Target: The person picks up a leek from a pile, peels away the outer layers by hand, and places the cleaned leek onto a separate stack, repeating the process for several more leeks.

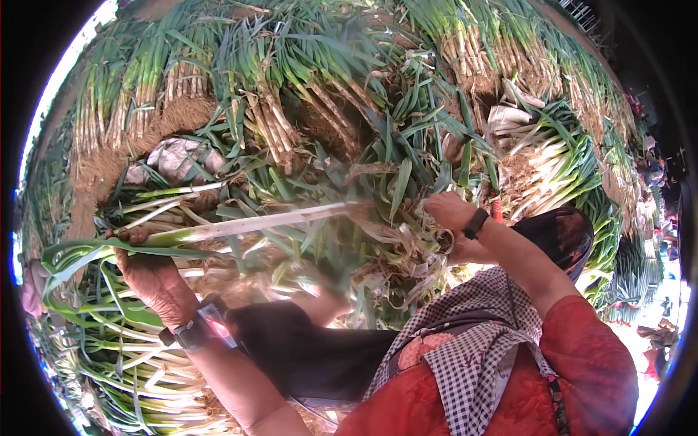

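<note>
My left hand is wrapped around the green end of a long green onion. Its leaves hang past the hand to the left, and the pale shaft points right, its root end blurred. To the right of that end, my right hand is closed; whatever its fingers hold, if anything, I cannot make out. Below and beside the right hand lies a heap of peeled-off husks and leaves. Cleaned green onions with white shafts are piled below my left forearm.
Bundles of unpeeled green onions with soil on their roots line the far side. Another pile of white-shafted onions lies to the right. A pale crumpled clump sits at the left. My dark-trousered leg stretches across the near middle.
</note>
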Action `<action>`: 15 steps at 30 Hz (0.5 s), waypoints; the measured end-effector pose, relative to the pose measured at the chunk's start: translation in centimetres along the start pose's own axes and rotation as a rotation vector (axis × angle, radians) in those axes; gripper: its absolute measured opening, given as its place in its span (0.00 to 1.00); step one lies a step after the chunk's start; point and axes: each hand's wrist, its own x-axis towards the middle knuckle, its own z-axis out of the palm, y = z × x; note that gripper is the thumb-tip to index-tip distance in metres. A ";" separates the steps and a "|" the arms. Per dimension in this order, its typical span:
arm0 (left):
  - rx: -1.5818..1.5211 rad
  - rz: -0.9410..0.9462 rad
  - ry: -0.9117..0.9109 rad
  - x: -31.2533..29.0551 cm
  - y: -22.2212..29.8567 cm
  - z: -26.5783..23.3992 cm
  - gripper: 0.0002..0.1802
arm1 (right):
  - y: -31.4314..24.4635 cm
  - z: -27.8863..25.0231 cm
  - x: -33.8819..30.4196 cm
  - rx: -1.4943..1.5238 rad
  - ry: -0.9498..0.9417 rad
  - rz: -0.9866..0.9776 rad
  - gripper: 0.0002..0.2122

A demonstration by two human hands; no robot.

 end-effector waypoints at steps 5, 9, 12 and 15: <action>0.034 -0.015 0.054 0.4 -1.2 0.4 0.07 | -3.3 -3.2 0.4 0.598 0.856 -0.231 0.13; 0.086 -0.084 0.050 0.4 -3.5 0.1 0.08 | -9.2 -8.9 0.1 0.674 0.750 -0.331 0.13; 0.087 -0.127 0.106 0.1 -5.0 1.3 0.08 | -10.0 -9.3 0.7 0.573 0.724 -0.404 0.10; 0.082 -0.194 0.077 -0.5 -5.8 2.6 0.09 | -9.7 -9.1 0.6 0.575 0.822 -0.383 0.09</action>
